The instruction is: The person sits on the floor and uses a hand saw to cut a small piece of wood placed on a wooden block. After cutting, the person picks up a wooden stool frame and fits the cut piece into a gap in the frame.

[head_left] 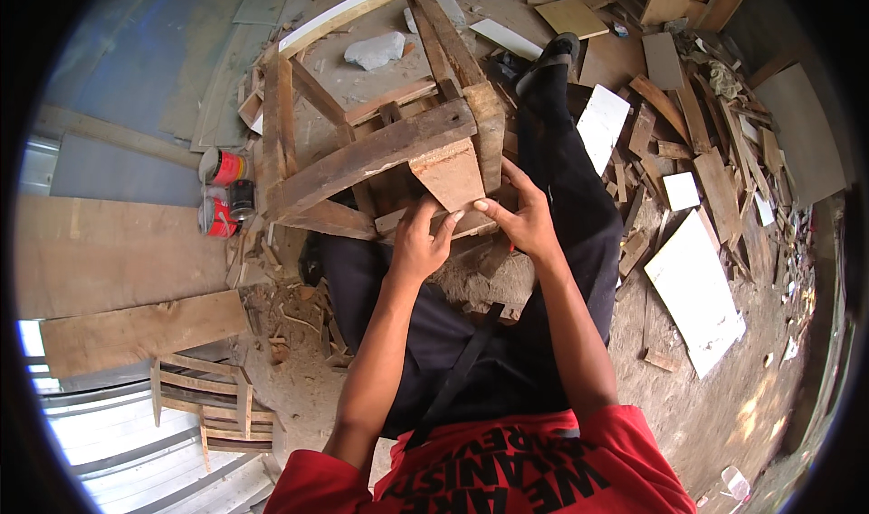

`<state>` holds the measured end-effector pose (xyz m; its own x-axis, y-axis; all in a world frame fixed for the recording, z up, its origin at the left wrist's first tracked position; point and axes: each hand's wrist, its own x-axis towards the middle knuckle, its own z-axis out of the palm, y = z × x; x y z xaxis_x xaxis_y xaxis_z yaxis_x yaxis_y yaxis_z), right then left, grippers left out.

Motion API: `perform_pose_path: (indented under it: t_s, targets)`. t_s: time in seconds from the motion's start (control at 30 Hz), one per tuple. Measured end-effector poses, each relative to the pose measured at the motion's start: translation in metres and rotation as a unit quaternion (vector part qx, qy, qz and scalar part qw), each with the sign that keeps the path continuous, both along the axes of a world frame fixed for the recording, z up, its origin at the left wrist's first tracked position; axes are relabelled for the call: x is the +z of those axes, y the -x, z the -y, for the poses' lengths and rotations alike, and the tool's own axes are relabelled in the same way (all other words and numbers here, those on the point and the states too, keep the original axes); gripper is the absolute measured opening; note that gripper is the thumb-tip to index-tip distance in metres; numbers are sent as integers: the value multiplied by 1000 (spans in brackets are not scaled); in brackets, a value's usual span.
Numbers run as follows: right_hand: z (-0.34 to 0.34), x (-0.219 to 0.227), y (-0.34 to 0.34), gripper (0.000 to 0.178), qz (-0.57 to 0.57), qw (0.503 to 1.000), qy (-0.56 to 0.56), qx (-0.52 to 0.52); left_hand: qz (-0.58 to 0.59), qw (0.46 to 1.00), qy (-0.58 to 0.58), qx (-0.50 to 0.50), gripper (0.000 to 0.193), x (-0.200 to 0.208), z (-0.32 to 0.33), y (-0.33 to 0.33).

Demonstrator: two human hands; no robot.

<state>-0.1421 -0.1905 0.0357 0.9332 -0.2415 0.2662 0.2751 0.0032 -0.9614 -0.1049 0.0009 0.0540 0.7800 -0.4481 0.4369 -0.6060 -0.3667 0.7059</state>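
Observation:
A wooden frame (371, 156) of dark, worn bars, like a stool or chair frame, lies tilted in front of me between my legs. Against its near corner sits a small tapered piece of light brown board (453, 174). My left hand (421, 240) grips the board's lower left edge, its thumb on the near edge. From the right, my right hand (527, 220) pinches the lower right corner, with its fingers behind beside the frame's leg. The two thumb tips almost meet. A small red thing (511, 247) shows under my right hand, too hidden to name.
Paint cans (222, 167) stand left of the frame. Wood offcuts (720, 188) and white panels (697, 292) litter the ground at right. A stone-like chunk (374, 51) lies beyond the frame's bars. Planks (145, 333) and a slatted wooden piece (222, 401) lie at left.

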Motion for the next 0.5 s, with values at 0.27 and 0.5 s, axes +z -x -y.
perform_pose_path:
  t_s: [0.27,0.5]
  targets:
    - [3,-4,1,77,1,993,119,-24,20,1000,-7,-3,27,-16,-2,-4]
    - [8,-14,-2,66,37,976,193,-93,-64,997,-35,-29,28,14,1,-6]
